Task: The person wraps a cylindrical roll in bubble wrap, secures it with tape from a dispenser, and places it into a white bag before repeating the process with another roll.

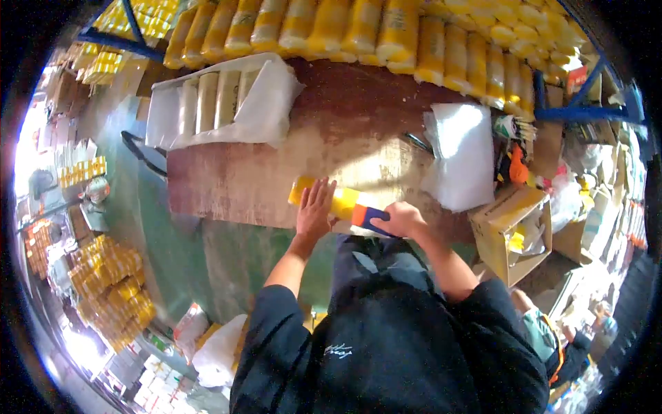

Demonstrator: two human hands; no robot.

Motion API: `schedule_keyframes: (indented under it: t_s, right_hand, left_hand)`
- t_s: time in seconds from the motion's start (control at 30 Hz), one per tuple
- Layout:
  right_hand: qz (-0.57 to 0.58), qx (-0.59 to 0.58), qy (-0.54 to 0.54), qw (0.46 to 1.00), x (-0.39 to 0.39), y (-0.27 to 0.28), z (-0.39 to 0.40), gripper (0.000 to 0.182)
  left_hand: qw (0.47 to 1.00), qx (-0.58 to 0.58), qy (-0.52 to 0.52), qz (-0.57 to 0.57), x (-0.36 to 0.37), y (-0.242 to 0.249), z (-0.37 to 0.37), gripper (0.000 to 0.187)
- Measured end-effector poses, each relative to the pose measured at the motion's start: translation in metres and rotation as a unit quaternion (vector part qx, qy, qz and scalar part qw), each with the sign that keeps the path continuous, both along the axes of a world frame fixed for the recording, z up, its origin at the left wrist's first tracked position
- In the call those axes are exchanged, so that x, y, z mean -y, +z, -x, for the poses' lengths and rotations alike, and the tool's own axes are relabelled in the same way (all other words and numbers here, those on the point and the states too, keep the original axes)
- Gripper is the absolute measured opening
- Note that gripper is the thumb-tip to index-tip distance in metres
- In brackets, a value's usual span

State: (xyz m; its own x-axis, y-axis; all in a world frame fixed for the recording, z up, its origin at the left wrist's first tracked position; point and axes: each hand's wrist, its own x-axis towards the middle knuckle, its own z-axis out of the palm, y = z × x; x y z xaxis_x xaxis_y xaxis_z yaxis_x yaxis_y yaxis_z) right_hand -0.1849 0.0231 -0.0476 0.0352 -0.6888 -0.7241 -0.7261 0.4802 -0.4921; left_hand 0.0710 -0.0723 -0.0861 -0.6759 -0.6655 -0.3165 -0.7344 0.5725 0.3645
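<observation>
A yellow cylindrical roll (pixel 345 201) lies on its side at the front edge of the brown wooden table (pixel 241 176). My left hand (pixel 316 209) rests on top of the roll near its left end, fingers stretched out and close to each other. In my right hand (pixel 400 220) is a dark blue and orange tool (pixel 373 217), its orange part against the roll's right end. The fingers of that hand are closed round the blue part. The underside of the roll is hidden.
A white-lined box (pixel 162 114) with beige rolls stands at the back left. Wrapped yellow rolls (pixel 331 27) line the back. White sheets (pixel 458 155), a pen (pixel 417 143) and a cardboard box (pixel 495 231) are right. Another person (pixel 552 338) is at lower right.
</observation>
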Motion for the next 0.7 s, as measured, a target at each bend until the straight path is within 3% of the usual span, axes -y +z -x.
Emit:
schedule_keyframes:
  t_s: [0.07, 0.1, 0.2, 0.23, 0.33, 0.4, 0.47, 0.5, 0.57, 0.6, 0.63, 0.67, 0.7]
  right_hand:
    - [0.003, 0.008, -0.028, 1.0, -0.027, -0.011, 0.027, 0.06]
    - [0.003, 0.015, -0.045, 0.999, -0.036, -0.02, 0.03, 0.061]
    - [0.121, 0.006, -0.061, 0.991, -0.053, -0.038, 0.028, 0.06]
    - [0.16, 0.035, -0.073, 0.984, -0.061, -0.043, 0.036, 0.057]
    - [0.075, 0.09, -0.11, 0.987, -0.089, -0.048, 0.066, 0.054]
    - [0.072, 0.117, -0.104, 0.985, -0.091, -0.029, 0.082, 0.049]
    - [0.063, 0.168, -0.125, 0.976, -0.078, 0.016, 0.082, 0.049]
    - [0.032, 0.16, -0.141, 0.976, -0.065, 0.043, 0.074, 0.05]
    - [0.075, 0.159, -0.086, 0.981, -0.031, 0.088, 0.057, 0.057]
    - [0.077, 0.156, -0.053, 0.983, -0.009, 0.113, 0.047, 0.059]
    - [0.11, 0.198, -0.084, 0.97, -0.001, 0.102, 0.03, 0.061]
    - [0.141, 0.24, -0.113, 0.954, 0.006, 0.084, 0.014, 0.063]
    - [0.11, 0.187, -0.083, 0.973, 0.015, 0.077, 0.004, 0.064]
  left_hand:
    - [0.999, 0.011, -0.005, 0.034, -0.008, -0.011, -0.002, 0.109]
    - [0.999, -0.014, 0.016, 0.041, -0.017, -0.016, 0.003, 0.099]
    - [0.986, -0.069, -0.13, 0.078, -0.042, -0.041, 0.041, 0.081]
    - [0.978, -0.07, -0.138, 0.137, -0.038, -0.042, 0.048, 0.062]
    - [0.989, -0.049, -0.127, 0.054, -0.025, -0.023, 0.061, 0.056]
    - [0.98, -0.169, -0.097, 0.048, -0.015, -0.018, 0.063, 0.065]
    - [0.967, -0.241, -0.077, 0.015, -0.002, 0.019, 0.062, 0.074]
    - [0.969, -0.242, -0.057, -0.001, 0.003, 0.038, 0.055, 0.087]
    - [0.971, -0.209, 0.012, -0.119, 0.009, 0.031, 0.016, 0.091]
    - [0.97, -0.183, 0.04, -0.152, 0.015, 0.067, 0.022, 0.096]
    - [0.968, -0.156, 0.069, -0.183, 0.021, 0.104, 0.028, 0.101]
    - [0.979, -0.15, 0.064, -0.124, 0.016, 0.102, 0.024, 0.103]
    - [0.986, -0.144, 0.06, -0.064, 0.009, 0.094, 0.016, 0.104]
